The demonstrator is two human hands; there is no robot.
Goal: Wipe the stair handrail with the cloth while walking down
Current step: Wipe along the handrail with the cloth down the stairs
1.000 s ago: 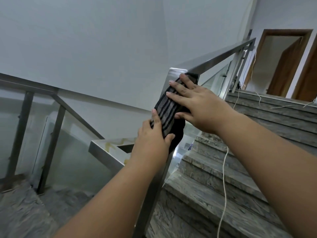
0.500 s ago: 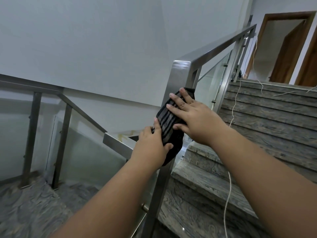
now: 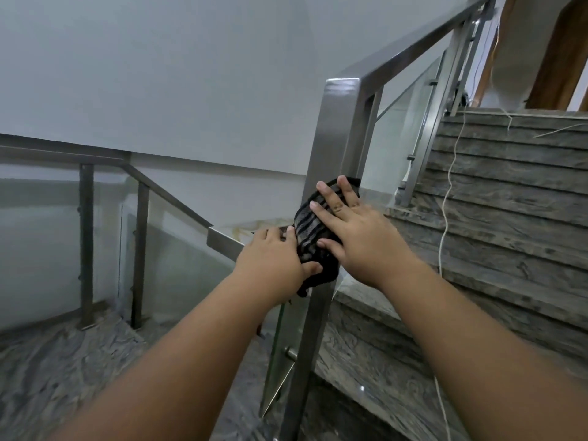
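Note:
A dark cloth (image 3: 310, 232) with grey stripes is wrapped around the upright steel post (image 3: 334, 132) of the handrail, about halfway down it. My right hand (image 3: 356, 237) lies flat on the cloth with fingers spread, pressing it to the post. My left hand (image 3: 273, 259) grips the cloth's lower left edge, thumb on the fabric. From the post's top corner the steel handrail (image 3: 413, 44) climbs to the upper right. A lower rail (image 3: 222, 241) meets the post behind my left hand.
Grey marbled steps (image 3: 509, 218) rise at the right with a thin white cord (image 3: 448, 186) trailing over them. Glass panels (image 3: 404, 122) fill the railing. A marbled landing (image 3: 63, 370) lies lower left, fenced by another steel railing (image 3: 86, 243). A wooden door frame (image 3: 560, 52) stands top right.
Both hands and the cloth have slid down the upright post, from just under its top corner to about its middle. The view has dropped lower on the stairs.

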